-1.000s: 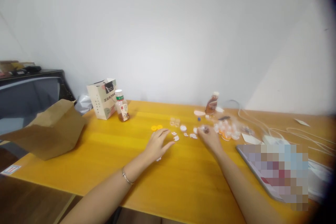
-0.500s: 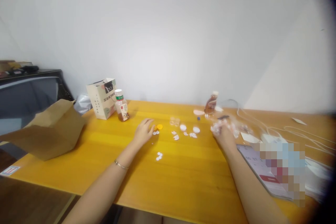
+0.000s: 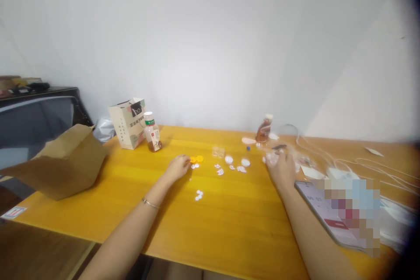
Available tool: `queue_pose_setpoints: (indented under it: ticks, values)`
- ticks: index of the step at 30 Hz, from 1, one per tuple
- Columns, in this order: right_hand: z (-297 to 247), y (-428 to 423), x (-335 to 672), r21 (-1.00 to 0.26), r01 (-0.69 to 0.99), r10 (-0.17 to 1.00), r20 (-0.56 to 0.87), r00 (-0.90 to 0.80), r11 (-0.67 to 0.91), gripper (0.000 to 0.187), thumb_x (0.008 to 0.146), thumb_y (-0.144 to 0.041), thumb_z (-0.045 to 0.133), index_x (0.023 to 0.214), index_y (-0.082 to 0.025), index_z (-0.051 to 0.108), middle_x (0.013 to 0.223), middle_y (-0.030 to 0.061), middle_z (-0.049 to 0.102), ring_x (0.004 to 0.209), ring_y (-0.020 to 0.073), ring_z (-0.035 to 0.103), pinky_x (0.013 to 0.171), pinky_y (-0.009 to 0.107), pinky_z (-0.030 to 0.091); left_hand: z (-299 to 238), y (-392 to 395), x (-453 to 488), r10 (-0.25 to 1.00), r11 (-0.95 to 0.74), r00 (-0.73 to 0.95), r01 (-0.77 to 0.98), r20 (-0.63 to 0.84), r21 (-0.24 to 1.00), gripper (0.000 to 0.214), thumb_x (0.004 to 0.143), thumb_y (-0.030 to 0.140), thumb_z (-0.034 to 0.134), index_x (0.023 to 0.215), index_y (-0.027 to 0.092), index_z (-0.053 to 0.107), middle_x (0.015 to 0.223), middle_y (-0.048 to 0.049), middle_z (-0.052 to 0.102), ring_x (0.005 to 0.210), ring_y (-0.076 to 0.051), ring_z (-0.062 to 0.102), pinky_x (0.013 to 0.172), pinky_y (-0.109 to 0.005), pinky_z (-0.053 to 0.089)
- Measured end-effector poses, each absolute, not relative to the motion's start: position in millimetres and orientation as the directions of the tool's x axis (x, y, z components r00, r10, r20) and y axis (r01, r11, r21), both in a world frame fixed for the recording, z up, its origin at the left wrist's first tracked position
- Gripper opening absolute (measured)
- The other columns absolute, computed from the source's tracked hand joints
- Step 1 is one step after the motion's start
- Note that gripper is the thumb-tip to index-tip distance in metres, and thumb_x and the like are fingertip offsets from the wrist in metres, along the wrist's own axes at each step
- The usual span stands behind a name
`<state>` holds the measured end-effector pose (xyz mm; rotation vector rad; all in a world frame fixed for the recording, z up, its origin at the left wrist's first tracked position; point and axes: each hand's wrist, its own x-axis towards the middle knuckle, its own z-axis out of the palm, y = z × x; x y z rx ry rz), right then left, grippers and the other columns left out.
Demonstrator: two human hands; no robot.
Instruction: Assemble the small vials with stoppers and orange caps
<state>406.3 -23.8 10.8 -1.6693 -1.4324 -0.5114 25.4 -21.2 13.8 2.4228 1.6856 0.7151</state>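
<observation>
The left hand (image 3: 179, 166) curls at two yellow discs (image 3: 200, 159) mid-frame, the right hand (image 3: 282, 169) bends over clear pieces (image 3: 271, 158) right of centre; whether either grips, I can't tell from here. Two larger white discs (image 3: 229, 159) lie between them, seemingly for easy reach, two bottles (image 3: 152, 135) set back, probably kept clear.

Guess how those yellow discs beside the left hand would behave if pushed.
The yellow discs look small and thin, so they are probably light. Lying flat on the table, they would likely slide rather than roll or tip.
</observation>
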Motion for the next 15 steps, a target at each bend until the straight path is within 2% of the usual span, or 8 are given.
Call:
queue_pose_setpoints:
  ticks: [4, 7, 11, 15]
  values:
    - [15, -26, 385, -0.273, 0.936, 0.570, 0.815, 0.102, 0.223, 0.025, 0.077, -0.032, 0.044, 0.095, -0.016, 0.048, 0.091, 0.0112, 0.049, 0.091, 0.0260, 0.046, 0.079, 0.040, 0.039, 9, -17, 23, 0.886, -0.435, 0.313, 0.816, 0.343, 0.379, 0.024, 0.079, 0.023, 0.045, 0.097, 0.017, 0.059, 0.096, -0.0078, 0.059, 0.090, -0.018, 0.054, 0.081, -0.026, 0.039]
    - [14, -27, 373, -0.294, 0.890, 0.612, 0.791, 0.020, 0.350, 0.022, 0.078, -0.033, 0.043, 0.093, -0.018, 0.049, 0.087, 0.0084, 0.049, 0.086, 0.0232, 0.048, 0.075, 0.037, 0.041, 8, -17, 25, 0.870, -0.483, 0.380, 0.782, 0.314, 0.393, 0.021, 0.076, 0.027, 0.049, 0.092, 0.018, 0.061, 0.091, -0.0061, 0.060, 0.084, -0.017, 0.055, 0.077, -0.025, 0.040]
    - [11, -28, 365, -0.335, 0.857, 0.656, 0.755, -0.005, 0.393, 0.019, 0.079, -0.031, 0.044, 0.091, -0.018, 0.051, 0.085, 0.0073, 0.050, 0.079, 0.0207, 0.050, 0.069, 0.034, 0.042, 10, -22, 28, 0.886, -0.460, 0.383, 0.799, 0.262, 0.388, 0.015, 0.074, 0.026, 0.051, 0.077, 0.016, 0.062, 0.079, -0.0045, 0.060, 0.074, -0.015, 0.055, 0.067, -0.023, 0.039]
    - [12, -30, 359, -0.360, 0.833, 0.670, 0.742, -0.016, 0.419, 0.018, 0.079, -0.031, 0.045, 0.090, -0.018, 0.052, 0.083, 0.0066, 0.051, 0.071, 0.0184, 0.049, 0.066, 0.032, 0.042, 13, -31, 38, 0.850, -0.522, 0.486, 0.730, 0.202, 0.440, 0.013, 0.072, 0.025, 0.052, 0.075, 0.015, 0.061, 0.074, -0.0028, 0.060, 0.067, -0.013, 0.054, 0.063, -0.021, 0.038]
